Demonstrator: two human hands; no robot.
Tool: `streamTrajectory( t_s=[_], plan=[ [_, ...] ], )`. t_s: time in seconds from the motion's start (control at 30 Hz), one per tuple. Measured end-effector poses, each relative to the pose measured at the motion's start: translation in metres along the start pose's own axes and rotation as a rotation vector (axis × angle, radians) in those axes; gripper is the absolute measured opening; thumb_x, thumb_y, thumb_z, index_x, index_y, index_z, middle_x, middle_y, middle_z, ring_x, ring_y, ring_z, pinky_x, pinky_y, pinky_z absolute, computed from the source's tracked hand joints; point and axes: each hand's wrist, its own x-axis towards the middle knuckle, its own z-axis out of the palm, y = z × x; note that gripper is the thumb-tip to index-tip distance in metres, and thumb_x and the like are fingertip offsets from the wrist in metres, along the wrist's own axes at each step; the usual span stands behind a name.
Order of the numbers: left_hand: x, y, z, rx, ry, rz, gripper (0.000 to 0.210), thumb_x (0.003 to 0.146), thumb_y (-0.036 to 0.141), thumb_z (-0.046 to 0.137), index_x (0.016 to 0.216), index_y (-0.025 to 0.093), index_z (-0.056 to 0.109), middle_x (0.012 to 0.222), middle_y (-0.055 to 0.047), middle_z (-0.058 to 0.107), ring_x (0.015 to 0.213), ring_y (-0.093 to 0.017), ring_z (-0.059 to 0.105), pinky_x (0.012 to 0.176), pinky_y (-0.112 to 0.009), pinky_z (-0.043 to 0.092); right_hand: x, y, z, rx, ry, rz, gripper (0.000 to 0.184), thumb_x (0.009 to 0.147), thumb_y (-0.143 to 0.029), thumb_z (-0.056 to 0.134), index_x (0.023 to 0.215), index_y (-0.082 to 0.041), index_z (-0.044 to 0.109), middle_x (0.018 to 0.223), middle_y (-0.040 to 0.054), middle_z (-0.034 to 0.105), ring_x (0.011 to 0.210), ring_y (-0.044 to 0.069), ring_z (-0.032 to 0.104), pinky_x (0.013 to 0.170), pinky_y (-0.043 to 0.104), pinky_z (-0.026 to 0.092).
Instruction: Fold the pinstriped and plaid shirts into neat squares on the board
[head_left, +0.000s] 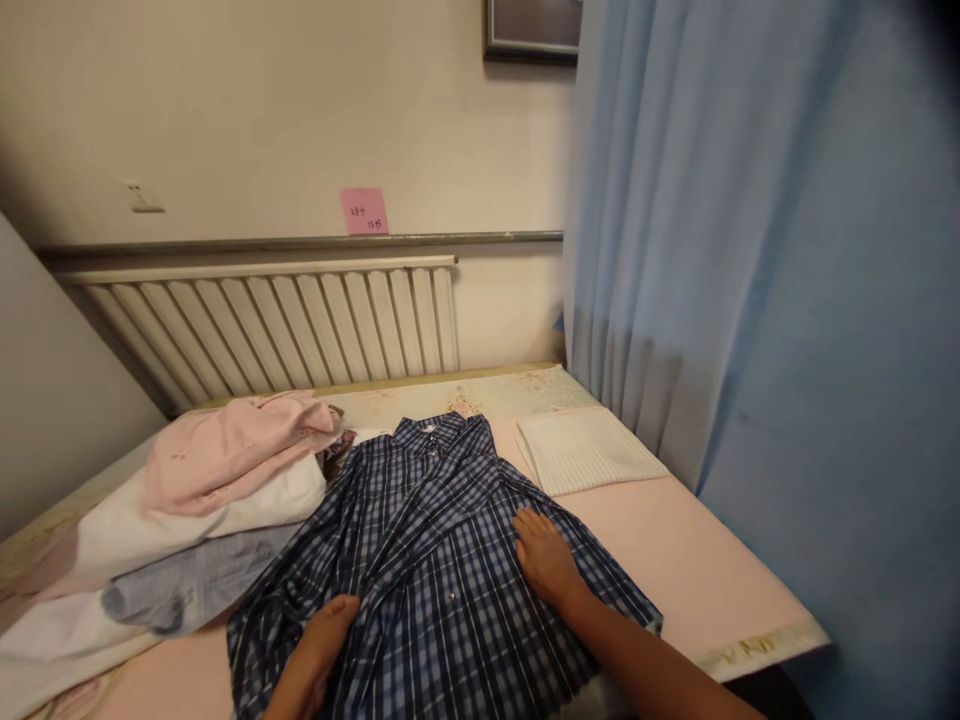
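Observation:
A dark blue plaid shirt (465, 560) lies spread on the bed, its collar toward the wall and its body creased diagonally. My left hand (324, 640) is at the shirt's lower left, thumb on top and closed on a fold of the cloth; most of its fingers are hidden. On the right side of the shirt, my right hand (546, 555) rests flat with its fingers stretched out. A small shiny button (451, 596) shows on the shirt front between my hands.
Left of the shirt is a clothes pile with a pink garment (225, 450), white cloth (127, 525) and greyish-blue cloth (202, 575). A folded white ribbed garment (589, 450) lies at the right. A blue curtain (675, 220) hangs beside the bed; a radiator (285, 325) stands behind.

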Motion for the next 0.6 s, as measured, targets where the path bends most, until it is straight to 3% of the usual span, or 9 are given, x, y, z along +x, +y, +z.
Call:
streamTrajectory(
  t_s=[0.1,0.17,0.3,0.43,0.6],
  plan=[
    [-0.002,-0.003,0.003,-0.008,-0.098,0.015,0.014,0.061,0.031,0.064,0.057,0.021,0.056,0.052,0.004,0.058,0.057,-0.018,0.060,0.063,-0.029,0.051,0.000,0.000,-0.001,0.001,-0.010,0.006,0.043,0.089,-0.017,0.041,0.130,-0.015,0.056,0.140,0.0100,0.052,0.135,0.023,0.040,0.115,0.042,0.025],
    [-0.005,-0.004,0.006,0.044,-0.138,0.058,0.015,0.058,0.030,0.067,0.068,0.020,0.061,0.066,0.001,0.067,0.071,-0.021,0.066,0.072,-0.031,0.052,0.000,-0.001,-0.002,0.000,-0.018,0.010,0.044,0.088,-0.016,0.041,0.130,-0.016,0.056,0.140,0.0102,0.052,0.135,0.023,0.040,0.115,0.042,0.025],
    [-0.009,-0.005,0.010,0.220,-0.050,0.102,0.027,0.053,0.020,0.068,0.080,0.019,0.063,0.091,-0.006,0.073,0.100,-0.026,0.066,0.092,-0.034,0.048,0.001,-0.001,-0.004,-0.001,-0.036,0.008,0.044,0.088,-0.016,0.041,0.129,-0.016,0.056,0.140,0.0102,0.052,0.135,0.023,0.040,0.114,0.043,0.025],
    [-0.013,-0.004,0.011,0.297,0.006,0.122,0.011,0.062,0.025,0.064,0.071,0.020,0.060,0.078,-0.004,0.070,0.095,-0.027,0.065,0.091,-0.036,0.048,0.000,-0.002,-0.004,-0.013,-0.030,-0.001,0.043,0.089,-0.015,0.040,0.128,-0.016,0.056,0.140,0.0101,0.052,0.135,0.023,0.039,0.114,0.042,0.025],
    [-0.012,0.004,-0.005,0.214,-0.014,0.161,0.018,0.066,0.036,0.066,0.069,0.019,0.059,0.073,0.001,0.067,0.085,-0.022,0.065,0.080,-0.030,0.051,-0.001,-0.001,-0.003,-0.019,-0.030,-0.011,0.043,0.089,-0.015,0.039,0.129,-0.014,0.056,0.140,0.0109,0.052,0.135,0.023,0.040,0.115,0.042,0.025]
  ],
)
